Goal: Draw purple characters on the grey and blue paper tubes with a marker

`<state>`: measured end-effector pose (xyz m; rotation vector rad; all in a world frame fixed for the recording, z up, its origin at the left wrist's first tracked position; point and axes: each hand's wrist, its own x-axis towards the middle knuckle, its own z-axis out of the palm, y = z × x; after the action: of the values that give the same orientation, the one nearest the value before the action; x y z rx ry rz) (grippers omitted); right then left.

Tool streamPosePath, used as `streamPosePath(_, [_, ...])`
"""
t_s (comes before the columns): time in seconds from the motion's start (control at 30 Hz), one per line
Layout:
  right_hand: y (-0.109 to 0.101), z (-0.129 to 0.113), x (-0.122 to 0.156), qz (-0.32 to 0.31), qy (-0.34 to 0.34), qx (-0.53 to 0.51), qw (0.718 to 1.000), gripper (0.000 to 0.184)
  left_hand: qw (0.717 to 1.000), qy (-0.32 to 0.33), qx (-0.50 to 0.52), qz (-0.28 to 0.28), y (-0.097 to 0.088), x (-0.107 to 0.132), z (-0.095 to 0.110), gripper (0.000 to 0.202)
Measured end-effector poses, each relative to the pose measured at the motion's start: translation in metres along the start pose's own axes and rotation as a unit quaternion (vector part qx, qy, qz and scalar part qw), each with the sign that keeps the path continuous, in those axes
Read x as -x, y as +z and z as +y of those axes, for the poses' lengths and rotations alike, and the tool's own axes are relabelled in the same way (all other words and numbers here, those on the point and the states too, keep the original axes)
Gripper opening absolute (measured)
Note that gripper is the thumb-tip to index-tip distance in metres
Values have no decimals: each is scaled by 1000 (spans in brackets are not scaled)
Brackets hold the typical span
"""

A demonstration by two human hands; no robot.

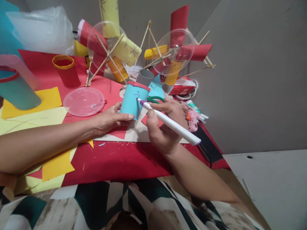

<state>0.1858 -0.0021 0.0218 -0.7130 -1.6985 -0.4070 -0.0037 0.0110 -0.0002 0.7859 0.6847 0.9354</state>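
- In the left hand (107,120), bent in a loose C shape: a light blue paper tube (131,101), smooth and round, with a red rim. Thumb low on the front, other fingers partly hidden.
- In the right hand (166,134), closed in a small pinch: a fat white marker (178,127), smooth and straight, purple near the tip. Tip right at thin dark lines on the blue wall.
- Middle of the clock: the light blue paper tube, top leaning toward 1 o'clock. Left hand at 8 o'clock, right hand at 4.
- At 9 o'clock: a clear pinkish plastic lid (83,102), flat, round and shiny. Farther that way, a blue-green tube (21,91) with a red rim.
- Near 10 o'clock: a red paper tube (68,75) with an orange rim.
- At 11 o'clock: a wheel of red, yellow and orange paper tubes (108,53) on clear plastic, with thin wooden sticks crossed in front.
- Between 1 and 2 o'clock: a second wheel of paper tubes (177,49), with more sticks.
- At 3 o'clock, just beside: a green loop handle (155,98).
- At 6 o'clock: a dark red cloth (115,164), soft-looking, dotted with tiny scraps.
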Motion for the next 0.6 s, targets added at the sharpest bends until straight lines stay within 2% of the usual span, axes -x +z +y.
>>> streamPosePath(0.43, [0,-4,3,-34,-27,-6,999,8,1000,9,-11,1,0,0,-1,59])
streamPosePath(0.6, [0,-2,2,-9,-30,-36,999,12,1000,4,-10,1,0,0,-1,62])
